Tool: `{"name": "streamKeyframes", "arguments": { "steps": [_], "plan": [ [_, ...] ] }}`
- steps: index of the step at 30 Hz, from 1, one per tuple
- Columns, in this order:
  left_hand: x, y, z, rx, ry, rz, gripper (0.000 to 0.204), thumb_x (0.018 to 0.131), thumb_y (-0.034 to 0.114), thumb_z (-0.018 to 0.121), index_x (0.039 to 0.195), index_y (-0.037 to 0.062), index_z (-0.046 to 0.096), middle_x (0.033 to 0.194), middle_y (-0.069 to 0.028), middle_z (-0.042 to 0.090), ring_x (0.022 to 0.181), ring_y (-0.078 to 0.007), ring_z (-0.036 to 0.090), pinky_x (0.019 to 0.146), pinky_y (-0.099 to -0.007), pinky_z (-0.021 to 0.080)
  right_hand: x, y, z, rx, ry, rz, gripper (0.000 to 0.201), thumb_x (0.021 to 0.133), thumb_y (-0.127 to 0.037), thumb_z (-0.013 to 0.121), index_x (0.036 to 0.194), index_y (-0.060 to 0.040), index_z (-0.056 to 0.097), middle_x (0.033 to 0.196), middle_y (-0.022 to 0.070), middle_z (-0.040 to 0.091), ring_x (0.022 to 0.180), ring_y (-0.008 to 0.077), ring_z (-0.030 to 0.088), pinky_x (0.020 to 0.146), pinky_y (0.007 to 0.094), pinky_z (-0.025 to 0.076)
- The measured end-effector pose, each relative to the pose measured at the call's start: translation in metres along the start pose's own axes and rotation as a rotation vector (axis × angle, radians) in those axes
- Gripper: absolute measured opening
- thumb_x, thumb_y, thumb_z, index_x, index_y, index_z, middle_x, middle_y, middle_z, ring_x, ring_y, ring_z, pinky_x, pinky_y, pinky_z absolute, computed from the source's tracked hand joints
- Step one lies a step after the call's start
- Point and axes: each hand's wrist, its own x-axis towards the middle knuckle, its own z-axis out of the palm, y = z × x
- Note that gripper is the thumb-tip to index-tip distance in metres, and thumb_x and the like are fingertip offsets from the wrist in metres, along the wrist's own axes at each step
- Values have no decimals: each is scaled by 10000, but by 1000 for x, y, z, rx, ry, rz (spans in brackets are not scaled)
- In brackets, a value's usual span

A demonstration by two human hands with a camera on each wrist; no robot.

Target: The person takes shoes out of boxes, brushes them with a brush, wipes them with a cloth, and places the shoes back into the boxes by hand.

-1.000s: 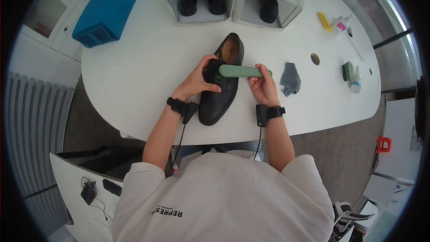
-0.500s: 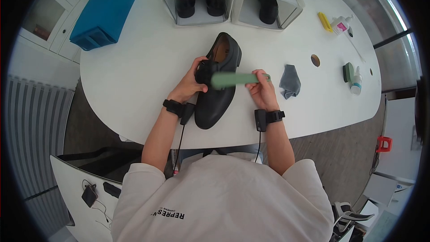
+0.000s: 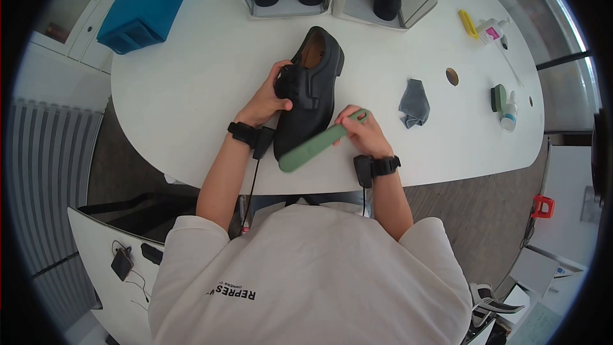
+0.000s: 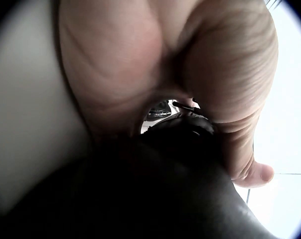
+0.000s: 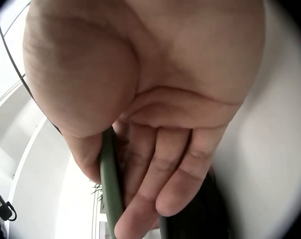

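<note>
A black leather dress shoe (image 3: 295,125) lies on the white table with its toe toward the person, leaning so that the heel's side shows. My left hand (image 3: 260,105) grips it around the lace area, thumb on the near side and fingers behind the upper. In the left wrist view the dark upper (image 4: 155,189) fills the space under the palm. My right hand (image 3: 365,133) pinches the handle of a long green shoe brush (image 3: 313,150), whose head overlaps the toe in the head view. Seen from the right wrist, the brush (image 5: 109,181) passes between thumb and fingers.
Two white boxes (image 3: 281,14) (image 3: 408,22) with black shoes inside stand at the back. A grey cloth (image 3: 415,103) lies right of the right hand. Farther right are a small green brush (image 3: 499,98), bottles (image 3: 509,117) and a yellow item (image 3: 467,23). A blue case (image 3: 150,6) sits back left.
The brush has moved from across the laces down to the toe and now slants toward the person. The shoe has tilted slightly to the left; the left hand keeps its grip.
</note>
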Motion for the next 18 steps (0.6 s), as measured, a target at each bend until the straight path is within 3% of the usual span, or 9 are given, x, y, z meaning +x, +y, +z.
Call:
{"name": "streamKeyframes", "arguments": {
  "steps": [2, 7, 12, 18],
  "plan": [
    [-2, 1, -2, 12, 12, 12, 1152, 459, 426, 924, 1378, 141, 290, 1271, -69, 419, 1231, -227, 410, 1058, -357, 333, -6, 0, 6, -156, -94, 83, 200, 908, -173, 610, 921, 24, 580, 842, 117, 626, 662, 239, 639, 620, 359, 531],
    [-1, 4, 2, -15, -14, 22, 1099, 502, 336, 935, 1374, 145, 292, 1264, -70, 424, 1219, -229, 423, 1052, -354, 349, -6, 0, -11, -52, 42, 41, 195, 915, -181, 598, 902, 12, 576, 809, 103, 617, 638, 223, 624, 577, 328, 512],
    [-2, 6, 3, -53, -18, 25, 1041, 539, 264, 928, 1363, 150, 302, 1259, -61, 427, 1212, -222, 429, 1069, -357, 342, -1, -11, -31, 44, 274, -112, 158, 951, -183, 549, 921, -29, 564, 794, 56, 598, 638, 169, 604, 601, 289, 505],
    [-1, 4, -1, -91, -18, 12, 1003, 581, 206, 908, 1368, 153, 289, 1260, -65, 434, 1214, -225, 434, 1069, -364, 352, 30, -15, -50, 188, 361, -322, 149, 966, -196, 538, 979, -52, 578, 914, 48, 626, 691, 167, 635, 655, 265, 514]
  ]
}}
